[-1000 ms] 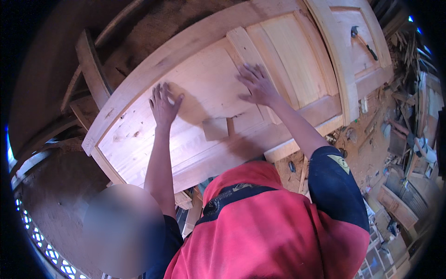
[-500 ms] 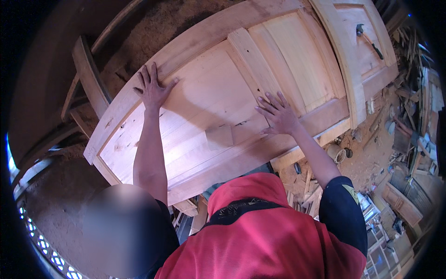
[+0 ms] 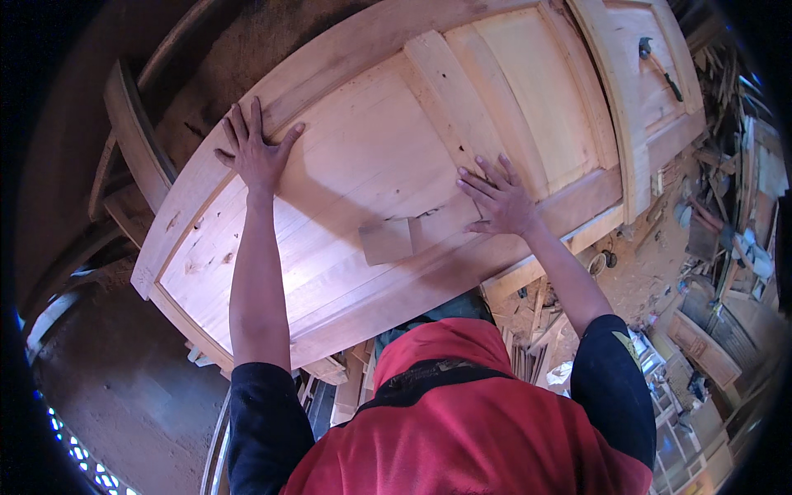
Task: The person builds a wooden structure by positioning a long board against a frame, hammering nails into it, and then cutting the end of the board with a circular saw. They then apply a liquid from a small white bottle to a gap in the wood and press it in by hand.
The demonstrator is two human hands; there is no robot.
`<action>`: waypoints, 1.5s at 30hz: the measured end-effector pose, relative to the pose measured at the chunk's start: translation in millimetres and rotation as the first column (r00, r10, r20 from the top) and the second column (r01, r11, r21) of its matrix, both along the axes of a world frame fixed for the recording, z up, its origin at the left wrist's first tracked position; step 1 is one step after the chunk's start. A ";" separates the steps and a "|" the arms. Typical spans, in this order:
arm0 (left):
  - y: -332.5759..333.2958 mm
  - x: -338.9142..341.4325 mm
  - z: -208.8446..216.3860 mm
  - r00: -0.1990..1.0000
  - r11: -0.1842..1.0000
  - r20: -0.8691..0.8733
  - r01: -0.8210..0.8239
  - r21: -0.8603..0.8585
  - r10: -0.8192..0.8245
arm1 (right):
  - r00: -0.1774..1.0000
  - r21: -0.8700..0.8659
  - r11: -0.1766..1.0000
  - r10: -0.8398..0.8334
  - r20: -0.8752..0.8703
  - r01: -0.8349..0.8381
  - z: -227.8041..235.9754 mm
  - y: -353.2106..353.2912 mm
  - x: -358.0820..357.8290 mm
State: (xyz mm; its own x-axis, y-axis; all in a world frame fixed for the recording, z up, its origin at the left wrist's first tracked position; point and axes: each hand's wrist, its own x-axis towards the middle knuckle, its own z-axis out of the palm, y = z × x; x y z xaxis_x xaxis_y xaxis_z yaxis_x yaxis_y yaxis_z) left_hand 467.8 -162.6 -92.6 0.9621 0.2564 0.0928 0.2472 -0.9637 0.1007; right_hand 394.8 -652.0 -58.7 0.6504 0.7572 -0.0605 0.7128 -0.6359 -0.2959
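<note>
A large pale wooden panelled door [image 3: 330,198] lies slanted in front of me. My left hand [image 3: 258,157] rests open on its far left part, fingers spread, by the seam between the outer frame and the inner panel. My right hand [image 3: 502,200] lies open on the near side, its fingers spread around the lower end of a raised wooden strip [image 3: 454,91]. A small, flat, brownish rectangular piece [image 3: 386,242] sits on the panel between my hands, touched by neither. Both hands appear to hold nothing.
A hammer [image 3: 660,68] with a dark grip lies on the door's far right section, beyond a wooden crosspiece [image 3: 615,107]. Curved wooden pieces [image 3: 136,136] stand at the left. Wood scraps and offcuts [image 3: 701,346] clutter the ground at the right.
The view has shifted slightly, and both hands stay spread on the door with little change. A blurred patch at the lower left is gone, leaving my left sleeve in sight.
</note>
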 end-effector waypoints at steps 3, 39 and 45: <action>-0.5 -4.9 0.6 0.999 1.000 0.033 0.008 -0.020 -0.007 | 0.999 -0.021 1.000 0.006 -0.032 -0.006 5.0 1.2 -0.7; -132.0 -9.0 -1.6 0.983 0.986 0.162 0.102 -0.133 -0.080 | 0.998 0.009 0.998 0.068 0.000 -0.068 -13.8 -9.5 -0.2; -131.0 -12.8 -6.0 0.968 0.987 0.228 0.127 -0.098 -0.102 | 0.998 0.005 0.999 0.048 -0.030 -0.048 -9.3 -6.9 -1.1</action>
State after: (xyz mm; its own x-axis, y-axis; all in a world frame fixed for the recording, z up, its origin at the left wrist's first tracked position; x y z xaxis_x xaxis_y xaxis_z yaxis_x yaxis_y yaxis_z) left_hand 455.0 -293.6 -98.7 0.9441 0.1667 0.2843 0.0954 -0.9639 0.2486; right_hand 393.7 -658.9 -67.9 0.6112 0.7877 -0.0764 0.7332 -0.6000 -0.3201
